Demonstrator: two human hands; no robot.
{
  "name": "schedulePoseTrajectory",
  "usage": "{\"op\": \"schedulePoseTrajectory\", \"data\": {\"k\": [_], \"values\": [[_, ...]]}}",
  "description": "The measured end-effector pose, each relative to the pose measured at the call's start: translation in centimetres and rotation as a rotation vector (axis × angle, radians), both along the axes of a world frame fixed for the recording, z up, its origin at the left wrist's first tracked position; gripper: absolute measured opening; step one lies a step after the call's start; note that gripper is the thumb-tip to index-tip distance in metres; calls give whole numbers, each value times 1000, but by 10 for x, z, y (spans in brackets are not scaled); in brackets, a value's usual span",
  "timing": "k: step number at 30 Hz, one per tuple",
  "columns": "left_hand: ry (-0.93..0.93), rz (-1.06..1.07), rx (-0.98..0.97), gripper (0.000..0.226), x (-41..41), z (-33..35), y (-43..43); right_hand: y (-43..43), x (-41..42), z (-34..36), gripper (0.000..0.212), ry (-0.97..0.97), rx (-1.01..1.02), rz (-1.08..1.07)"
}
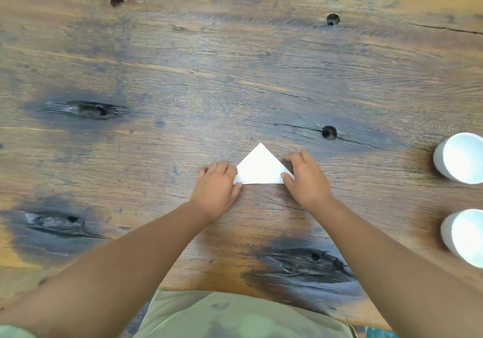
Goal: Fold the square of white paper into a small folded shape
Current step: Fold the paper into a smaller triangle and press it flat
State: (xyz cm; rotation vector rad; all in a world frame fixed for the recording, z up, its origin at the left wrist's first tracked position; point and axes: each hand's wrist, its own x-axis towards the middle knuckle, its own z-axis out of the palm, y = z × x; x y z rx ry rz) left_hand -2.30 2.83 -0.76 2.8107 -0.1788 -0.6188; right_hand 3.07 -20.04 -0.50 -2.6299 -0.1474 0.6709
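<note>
We have the paper (258,167) folded to a triangle; left hand (218,183) and right hand (305,178) pinch its base corners, apparently. Further folds remain.

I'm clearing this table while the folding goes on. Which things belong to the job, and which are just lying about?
In the job:
white paper, folded into a triangle
left hand on its left corner
right hand on its right corner

Lying about:
two white cups at the table's right edge

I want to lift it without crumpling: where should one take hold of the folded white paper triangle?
Pinch the white paper triangle at its free far tip, coming from the table's far side. It lies flat, and the left hand and right hand already cover both near corners.
</note>
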Motion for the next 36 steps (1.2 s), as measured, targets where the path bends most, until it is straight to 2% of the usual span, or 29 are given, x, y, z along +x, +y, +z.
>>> {"op": "schedulePoseTrajectory", "data": {"k": [6, 8, 16, 19, 23, 26, 29, 32, 36], "values": [[46, -217, -12, 75, -6, -12, -21, 1, -11, -9, 37, -16, -95, -97], [75, -295, 20, 80, -10, -18, -22, 3, -11, -13, 38, -19, -120, -122], [117, -295, 60, 71, -17, -28, -24, 12, -7, -16, 37, 12, -134, -181], [134, -316, 72, 72, -16, -27, -23, 7, 0, -15, 22, 65, -34, -201], [165, -357, 97, 78, -16, -27, -21, 0, 4, -15, 18, 204, 155, -305], [203, -384, 132, 84, -15, -28, -22, -3, 2, -18, 8, 215, 222, -358], [242, -389, 157, 88, -14, -28, -25, -3, -1, -18, 8, 199, 244, -372], [239, -379, 114, 86, -11, -26, -24, -2, -3, -16, 6, 219, 289, -421], [128, -306, -31, 83, -14, -20, -12, 2, -8, -6, 10, 198, 356, -453]]}}
